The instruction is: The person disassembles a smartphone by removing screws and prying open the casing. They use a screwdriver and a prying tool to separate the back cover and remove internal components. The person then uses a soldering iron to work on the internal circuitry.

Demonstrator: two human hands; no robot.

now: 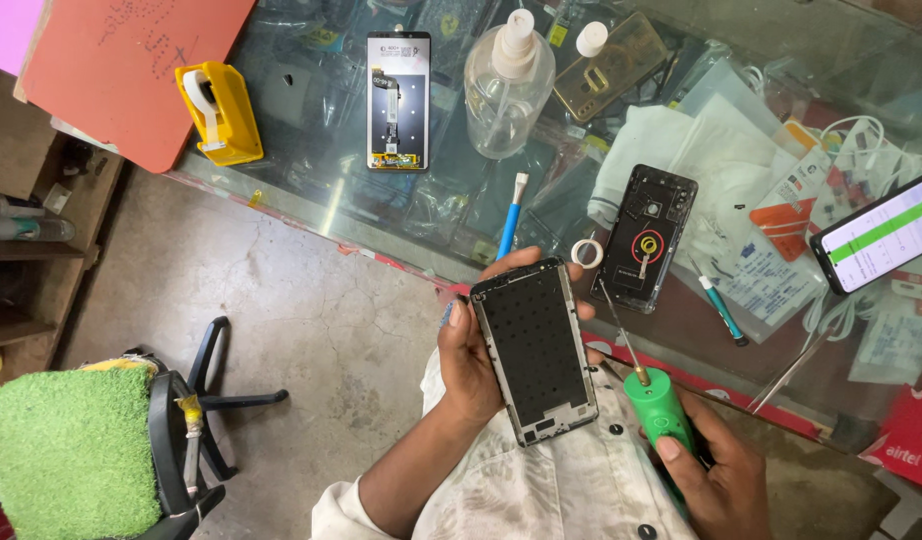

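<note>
A bare phone frame (534,350) is gripped by its edges in the left hand (471,360), held over the lap just short of the glass desk (311,170). Right beside the frame, a green electric screwdriver (659,410) is wrapped in the right hand (716,480), thumb on its button. Beyond the frame, a black back cover (646,235), a spray bottle (508,85) and a screen panel (398,100) are laid out. The thin bit could probably slip and scratch the frame if it's angled badly.

Phone frame (536,350) left of screwdriver (656,410)
</note>
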